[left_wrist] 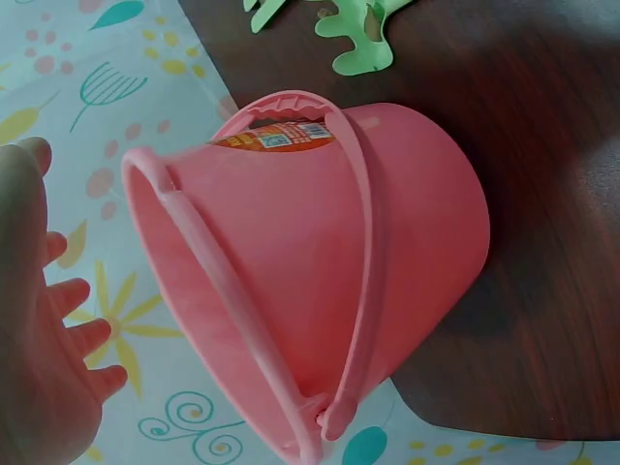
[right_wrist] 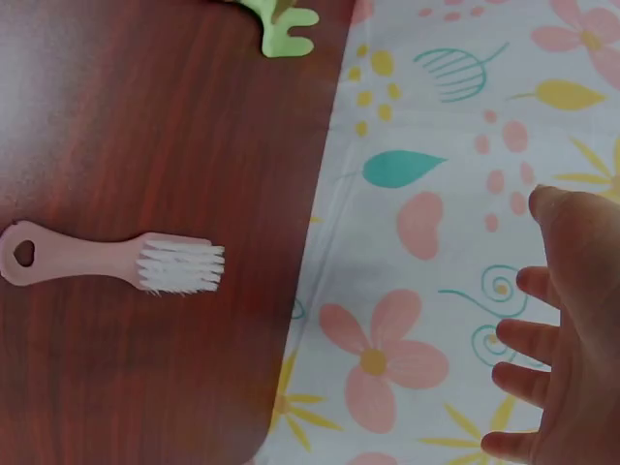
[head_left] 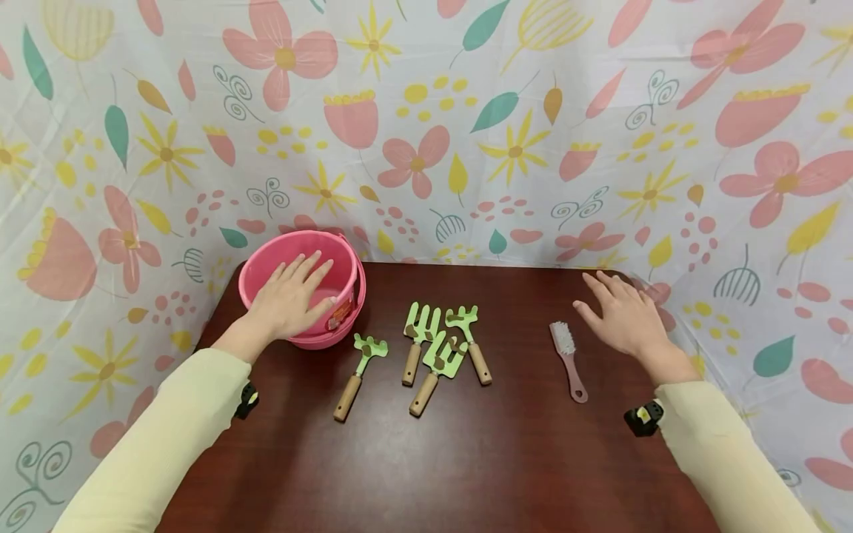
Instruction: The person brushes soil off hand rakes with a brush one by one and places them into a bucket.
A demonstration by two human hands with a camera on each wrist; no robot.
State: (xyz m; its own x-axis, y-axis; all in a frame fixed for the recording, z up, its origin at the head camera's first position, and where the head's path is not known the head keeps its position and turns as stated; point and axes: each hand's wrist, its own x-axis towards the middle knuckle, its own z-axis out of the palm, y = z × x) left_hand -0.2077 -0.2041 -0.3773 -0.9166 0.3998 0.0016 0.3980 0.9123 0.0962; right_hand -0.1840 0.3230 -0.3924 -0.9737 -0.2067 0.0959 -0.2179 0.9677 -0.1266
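My left hand (head_left: 285, 297), fingers straight and spread, is over the mouth of a pink bucket (head_left: 320, 342). In the left wrist view that hand (left_wrist: 44, 329) appears beside the rim of the bucket (left_wrist: 291, 242), apart from it, with the bucket's handle folded down. My right hand (head_left: 623, 314) hovers with extended fingers at the table's right side and holds nothing. Nearest to it lies a pink-handled brush (head_left: 569, 361) with white bristles; the right wrist view shows the brush (right_wrist: 116, 260) lying flat, away from the hand (right_wrist: 572, 320).
Several green garden tools with wooden handles lie mid-table: a small rake (head_left: 360, 374), a fork (head_left: 418, 344), a trowel (head_left: 436, 374) and another rake (head_left: 470, 344). Brown stains mark their heads. Flower-printed cloth (head_left: 453, 215) hangs behind and at both sides of the dark table (head_left: 520, 459).
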